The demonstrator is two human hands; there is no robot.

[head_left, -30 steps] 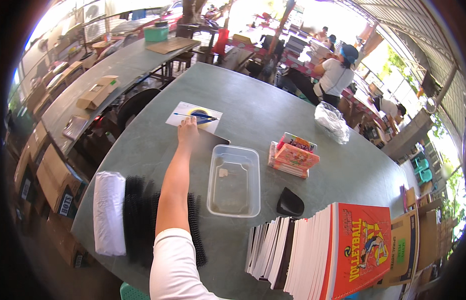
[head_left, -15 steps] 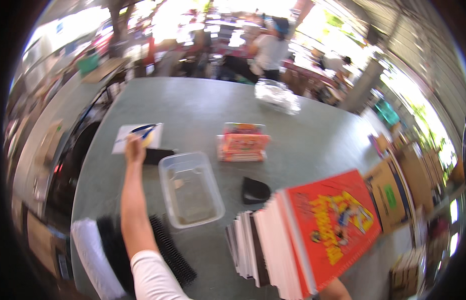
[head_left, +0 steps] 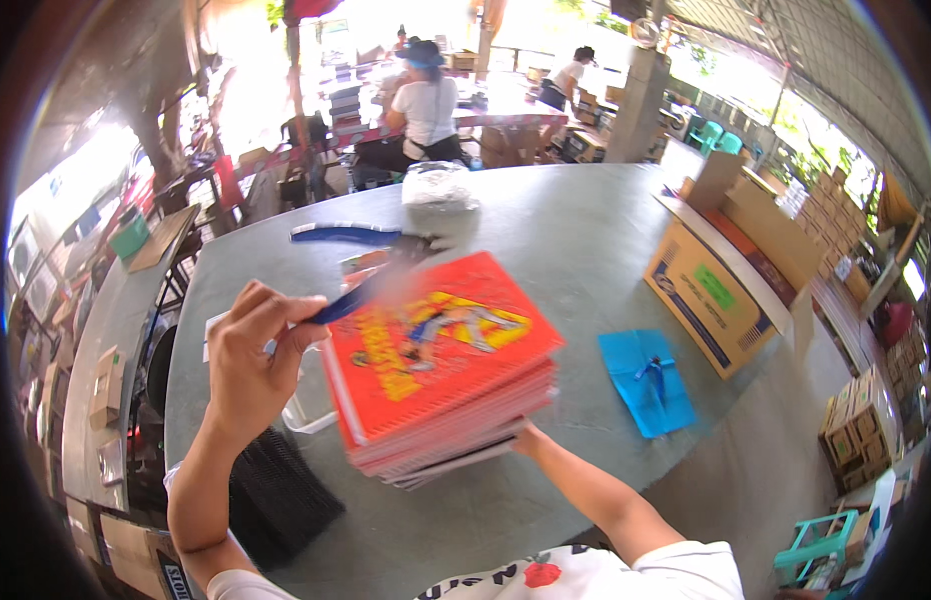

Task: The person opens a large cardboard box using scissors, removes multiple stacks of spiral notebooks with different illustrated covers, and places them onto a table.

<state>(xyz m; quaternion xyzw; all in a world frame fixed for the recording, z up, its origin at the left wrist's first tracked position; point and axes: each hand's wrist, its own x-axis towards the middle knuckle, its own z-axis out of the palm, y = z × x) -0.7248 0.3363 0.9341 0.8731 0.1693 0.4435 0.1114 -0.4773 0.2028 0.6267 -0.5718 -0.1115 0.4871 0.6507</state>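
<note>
Raised over the left part of the table, my left hand (head_left: 256, 355) pinches one handle of a pair of blue-handled pliers (head_left: 351, 234). The pliers' jaws are blurred by motion and hang above the far left of the book stack. My right hand (head_left: 527, 440) grips the stack of spiral-edged books (head_left: 446, 340) from below and the right side, its fingers mostly hidden. The top cover is red with a yellow drawing. Beneath the stack's left side, a clear plastic container (head_left: 311, 408) shows only in part. Black binding coils (head_left: 279, 492) lie near my left forearm.
On the green-grey table (head_left: 556, 215) are a clear plastic-wrapped bundle (head_left: 438, 187) at the far edge, a blue pouch (head_left: 644, 385) and an opened carton (head_left: 708, 290) at the right. A side bench (head_left: 131, 325) runs along the left. Other people (head_left: 426, 105) work farther back.
My left hand has lifted the pliers off the table and brought them toward the books. The book stack has moved left, in front of me. The view has swung to the right.
</note>
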